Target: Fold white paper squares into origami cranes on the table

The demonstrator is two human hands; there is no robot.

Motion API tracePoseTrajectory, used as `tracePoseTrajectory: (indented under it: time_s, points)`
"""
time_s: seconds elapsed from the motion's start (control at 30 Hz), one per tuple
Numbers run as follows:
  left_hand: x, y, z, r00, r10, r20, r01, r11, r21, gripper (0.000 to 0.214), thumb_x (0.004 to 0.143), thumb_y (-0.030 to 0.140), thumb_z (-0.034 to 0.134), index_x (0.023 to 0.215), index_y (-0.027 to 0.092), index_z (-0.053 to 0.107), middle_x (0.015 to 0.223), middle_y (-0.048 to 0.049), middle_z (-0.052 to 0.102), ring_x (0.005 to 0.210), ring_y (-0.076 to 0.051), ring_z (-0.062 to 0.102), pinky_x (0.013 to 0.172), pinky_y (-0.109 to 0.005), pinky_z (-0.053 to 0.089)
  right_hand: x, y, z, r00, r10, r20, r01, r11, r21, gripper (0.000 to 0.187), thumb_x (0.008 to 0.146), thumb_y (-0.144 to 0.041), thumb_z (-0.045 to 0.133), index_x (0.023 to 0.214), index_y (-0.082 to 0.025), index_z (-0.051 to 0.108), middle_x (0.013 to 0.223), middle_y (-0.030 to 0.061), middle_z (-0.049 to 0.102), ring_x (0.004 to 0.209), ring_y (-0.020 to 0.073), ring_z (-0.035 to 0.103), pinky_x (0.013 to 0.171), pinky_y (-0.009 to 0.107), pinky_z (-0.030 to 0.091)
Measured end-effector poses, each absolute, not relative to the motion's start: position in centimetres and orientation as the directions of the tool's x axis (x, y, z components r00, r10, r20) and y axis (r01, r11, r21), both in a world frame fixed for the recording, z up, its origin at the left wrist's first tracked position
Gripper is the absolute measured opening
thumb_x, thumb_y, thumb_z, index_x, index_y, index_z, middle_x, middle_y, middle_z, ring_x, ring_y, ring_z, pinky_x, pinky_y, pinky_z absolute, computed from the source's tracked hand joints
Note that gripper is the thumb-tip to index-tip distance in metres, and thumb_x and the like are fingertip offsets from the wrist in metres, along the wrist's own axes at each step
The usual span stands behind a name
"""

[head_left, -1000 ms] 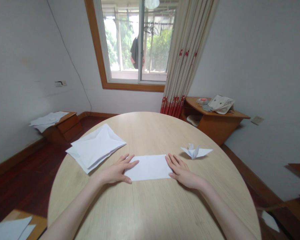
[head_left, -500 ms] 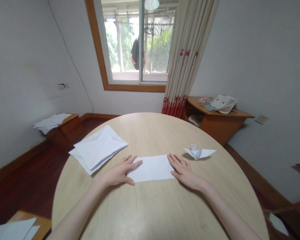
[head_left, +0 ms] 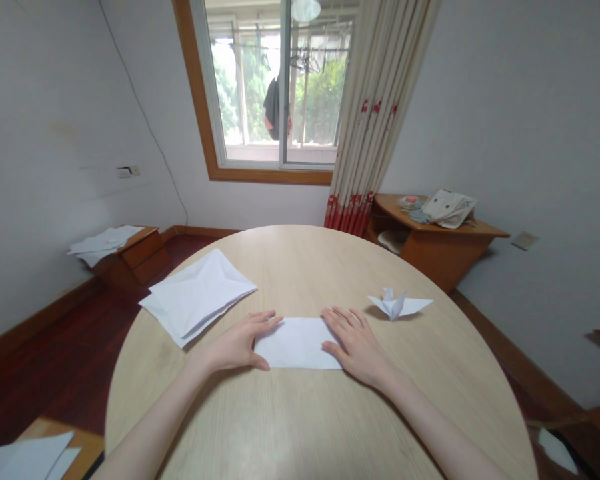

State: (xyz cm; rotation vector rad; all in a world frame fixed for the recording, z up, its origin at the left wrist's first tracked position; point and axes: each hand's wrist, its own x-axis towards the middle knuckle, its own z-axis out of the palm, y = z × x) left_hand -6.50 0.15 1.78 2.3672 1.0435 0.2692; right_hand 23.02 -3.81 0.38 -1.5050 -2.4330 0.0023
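A white rectangular sheet of paper (head_left: 297, 343) lies flat on the round wooden table (head_left: 300, 427), its long side running across in front of me. My left hand (head_left: 237, 343) rests at the sheet's left end, fingers spread, with the thumb near its lower edge. My right hand (head_left: 355, 343) lies flat on the right end, covering that corner area. Beyond the right hand stands a white origami crane (head_left: 395, 305), not touching it. A stack of folded white paper (head_left: 197, 297) lies to the left, just past my left hand.
A wooden nightstand (head_left: 130, 257) with loose paper stands at the left wall. A wooden side table (head_left: 430, 233) holds a cloth bag (head_left: 449, 208) at the right. Loose white paper (head_left: 25, 460) lies on a wooden surface at lower left. The table's rim curves around the hands.
My right hand has slid left across the sheet and now covers more of its right end. My left hand has barely moved. The view has shifted slightly.
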Motion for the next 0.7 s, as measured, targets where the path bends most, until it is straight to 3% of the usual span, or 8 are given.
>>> tracePoseTrajectory:
  time_s: [0.37, 0.7]
  points:
    - [-5.3, -0.5, 1.9, 0.619, 0.765, 0.178, 0.590, -0.602, 0.538, 0.076, 0.068, 0.034, 0.081, 0.136, 0.025, 0.048, 0.139, -0.0120, 0.048, 0.128, -0.028, 0.042, 0.107, -0.046, 0.030, 22.5, -4.1, 0.4, -0.428, 0.883, 0.192, 0.866, 0.462, -0.194, 0.057, 0.089, -0.042, 0.052, 0.138, -0.015, 0.042, 0.139, 0.0138, 0.049, 0.128, 0.0298, 0.041, 0.110, 0.053, 0.022]
    - [-3.8, -1.0, 1.1, 0.475, 0.765, 0.435, 0.517, -0.642, 0.566, 0.039, 0.083, 0.019, 0.066, 0.122, 0.022, 0.061, 0.114, -0.0080, 0.062, 0.108, -0.024, 0.052, 0.096, -0.043, 0.044, 22.4, -4.2, 0.6, -0.445, 0.861, 0.248, 0.854, 0.491, -0.171, 0.058, 0.086, -0.039, 0.059, 0.136, -0.014, 0.044, 0.134, 0.0139, 0.054, 0.122, 0.0290, 0.047, 0.110, 0.053, 0.022]
